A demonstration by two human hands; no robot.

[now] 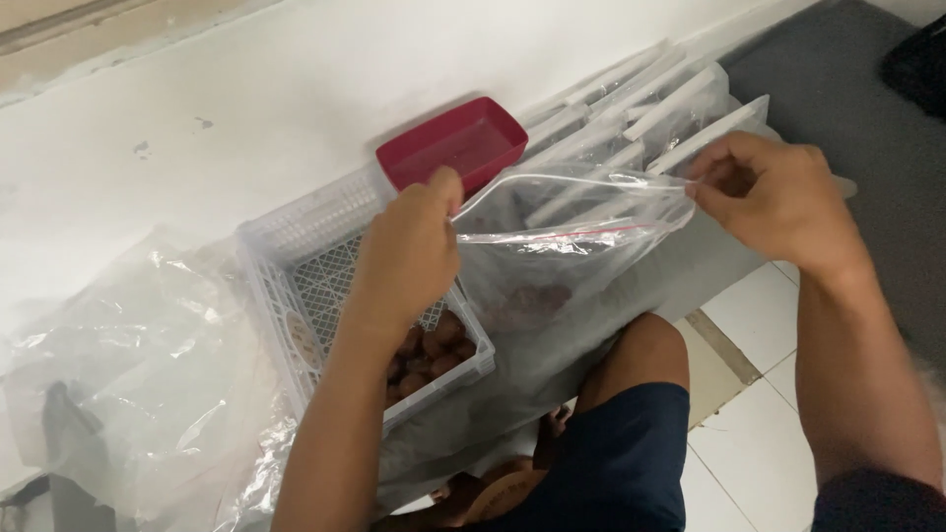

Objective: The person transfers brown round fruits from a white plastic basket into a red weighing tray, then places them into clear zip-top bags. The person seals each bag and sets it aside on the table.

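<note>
My left hand [409, 251] pinches the left end of a clear zip-top bag [567, 261] at its mouth. My right hand [774, 197] pinches the right end of the same mouth, so the bag hangs stretched between both hands. A few brown round pieces [532, 300] show through the bag's lower part. Under my left hand stands a white slatted plastic basket [296, 236] with more brown pieces [434, 350] in its near corner.
A red plastic tray [458, 143] leans against the white wall behind the basket. A row of clear zip bags [641, 99] lies at the back right. Crumpled clear plastic [138, 365] sits at the left. My knee [641, 360] in dark shorts is below the bag, over white floor tiles [759, 325].
</note>
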